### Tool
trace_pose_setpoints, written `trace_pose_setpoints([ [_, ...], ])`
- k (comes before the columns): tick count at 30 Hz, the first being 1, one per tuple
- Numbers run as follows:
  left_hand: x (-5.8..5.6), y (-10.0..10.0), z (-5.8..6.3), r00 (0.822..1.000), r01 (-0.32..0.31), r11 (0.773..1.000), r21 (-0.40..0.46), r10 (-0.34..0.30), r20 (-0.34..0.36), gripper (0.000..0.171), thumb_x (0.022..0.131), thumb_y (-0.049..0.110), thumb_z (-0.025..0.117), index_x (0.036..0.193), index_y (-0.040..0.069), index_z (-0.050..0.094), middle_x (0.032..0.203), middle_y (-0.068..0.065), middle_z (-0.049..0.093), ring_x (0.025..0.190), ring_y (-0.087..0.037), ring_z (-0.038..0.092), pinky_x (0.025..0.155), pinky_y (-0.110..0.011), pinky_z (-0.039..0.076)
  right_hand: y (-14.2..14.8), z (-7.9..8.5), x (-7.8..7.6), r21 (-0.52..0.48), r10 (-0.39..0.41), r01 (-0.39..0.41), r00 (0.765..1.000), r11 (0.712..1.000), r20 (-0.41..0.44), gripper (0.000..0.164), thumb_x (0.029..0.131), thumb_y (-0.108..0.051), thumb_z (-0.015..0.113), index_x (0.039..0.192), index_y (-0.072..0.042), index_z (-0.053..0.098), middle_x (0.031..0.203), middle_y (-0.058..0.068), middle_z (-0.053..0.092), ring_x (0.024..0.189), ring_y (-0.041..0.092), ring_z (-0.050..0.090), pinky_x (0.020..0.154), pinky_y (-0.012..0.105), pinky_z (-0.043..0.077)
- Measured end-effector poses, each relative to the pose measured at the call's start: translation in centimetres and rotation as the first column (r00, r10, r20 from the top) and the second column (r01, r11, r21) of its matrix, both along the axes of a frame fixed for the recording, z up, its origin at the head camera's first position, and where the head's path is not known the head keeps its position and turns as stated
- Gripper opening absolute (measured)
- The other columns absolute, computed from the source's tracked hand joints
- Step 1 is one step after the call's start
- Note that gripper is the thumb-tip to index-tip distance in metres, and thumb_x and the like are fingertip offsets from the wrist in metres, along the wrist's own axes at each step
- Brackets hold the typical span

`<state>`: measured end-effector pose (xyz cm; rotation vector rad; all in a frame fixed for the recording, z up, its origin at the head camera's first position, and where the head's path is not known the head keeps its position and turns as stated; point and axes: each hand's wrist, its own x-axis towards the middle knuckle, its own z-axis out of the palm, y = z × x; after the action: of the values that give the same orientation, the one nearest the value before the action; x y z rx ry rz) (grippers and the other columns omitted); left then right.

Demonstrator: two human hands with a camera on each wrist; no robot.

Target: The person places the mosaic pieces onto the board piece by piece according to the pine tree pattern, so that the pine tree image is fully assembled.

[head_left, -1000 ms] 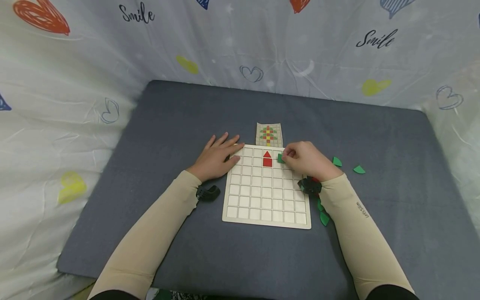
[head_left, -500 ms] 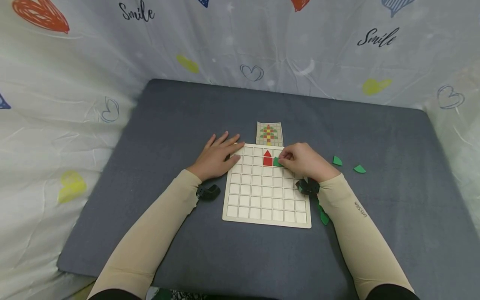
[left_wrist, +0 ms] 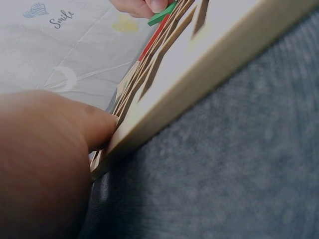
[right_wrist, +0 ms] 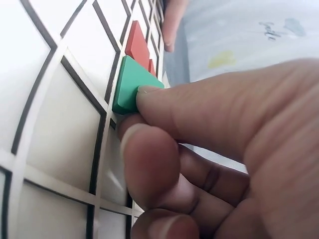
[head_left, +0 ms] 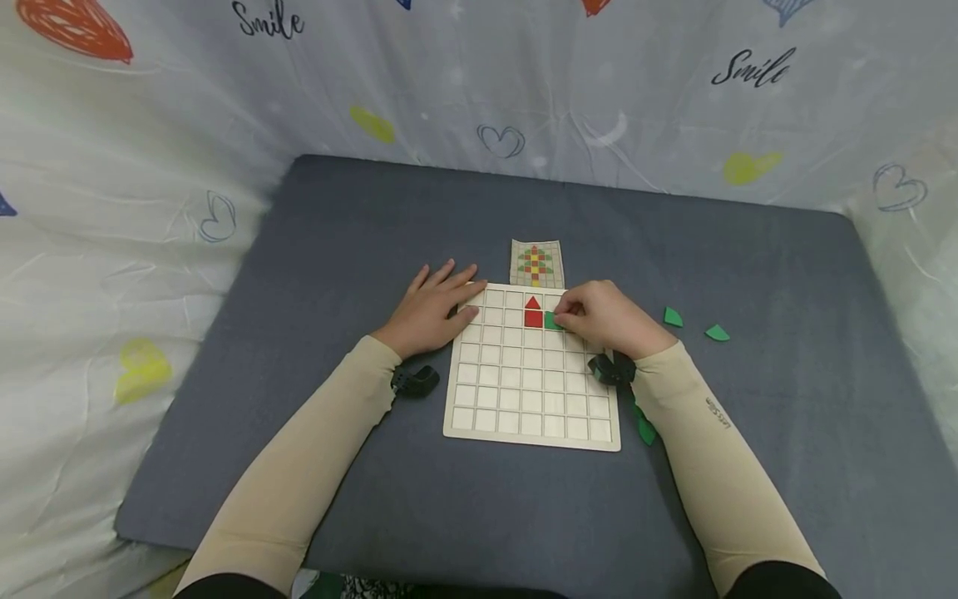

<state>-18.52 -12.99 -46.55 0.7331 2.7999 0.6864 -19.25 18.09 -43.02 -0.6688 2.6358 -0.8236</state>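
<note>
My right hand [head_left: 602, 314] pinches a green wooden tile [right_wrist: 132, 79], with the thumb on its top face. The tile, partly hidden by the fingers, lies over a cell of the pale gridded board [head_left: 500, 378], right beside a red square tile [head_left: 533, 319]. Directly above that square is a red triangle tile [head_left: 533, 304], pointing away from me; both sit in cells. At the board's far left corner rests my left hand [head_left: 430, 312], fingers spread and straight. In the left wrist view its thumb [left_wrist: 102, 127] lies on the board's edge.
Behind the board lies a small pattern card [head_left: 536, 264] printed with a coloured grid picture. Loose green quarter-round tiles [head_left: 673, 317] are on the grey table [head_left: 359, 499] to the right. Another green tile [head_left: 646, 430] lies beside the board's right edge, near my right forearm.
My right hand has moved slightly left with the green tile, bringing it next to the red square. The left hand stays in place on the corner.
</note>
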Motion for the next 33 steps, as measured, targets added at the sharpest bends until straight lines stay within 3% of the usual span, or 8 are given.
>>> trace_pose_setpoints([
  [9,-0.4,-0.7,0.2,1.0,-0.018,1.0,-0.02,0.017,-0.01,0.056,0.112,0.045,0.047,0.164,0.026,0.04,0.174,0.002,0.025,0.164,-0.027,0.008,0.132,-0.052,-0.008,-0.8,0.5,-0.4,-0.001,0.026,-0.026,0.999,1.0,-0.036,0.01,0.099,-0.011,0.075,0.099,-0.009,0.084,0.091,0.004,0.078,0.073,0.014,0.066,0.067,0.034,0.056],
  [24,-0.3,-0.1,-0.1,1.0,-0.005,0.999,-0.035,0.005,0.009,0.056,0.112,0.047,0.046,0.164,0.028,0.039,0.174,0.004,0.023,0.164,-0.025,0.007,0.132,-0.051,-0.008,-0.9,0.4,0.5,0.044,-0.024,0.025,1.0,0.999,-0.017,0.011,0.099,-0.011,0.074,0.101,-0.007,0.084,0.098,0.007,0.079,0.084,0.019,0.07,0.078,0.039,0.06],
  [33,-0.2,0.1,-0.3,1.0,-0.007,1.0,-0.023,0.007,0.002,0.056,0.112,0.047,0.047,0.164,0.028,0.04,0.174,0.004,0.025,0.164,-0.025,0.008,0.132,-0.052,-0.007,0.4,0.3,0.7,0.012,-0.021,0.022,1.0,1.0,-0.013,0.019,0.103,-0.021,0.07,0.103,-0.007,0.083,0.091,0.003,0.078,0.073,0.014,0.066,0.069,0.035,0.057],
])
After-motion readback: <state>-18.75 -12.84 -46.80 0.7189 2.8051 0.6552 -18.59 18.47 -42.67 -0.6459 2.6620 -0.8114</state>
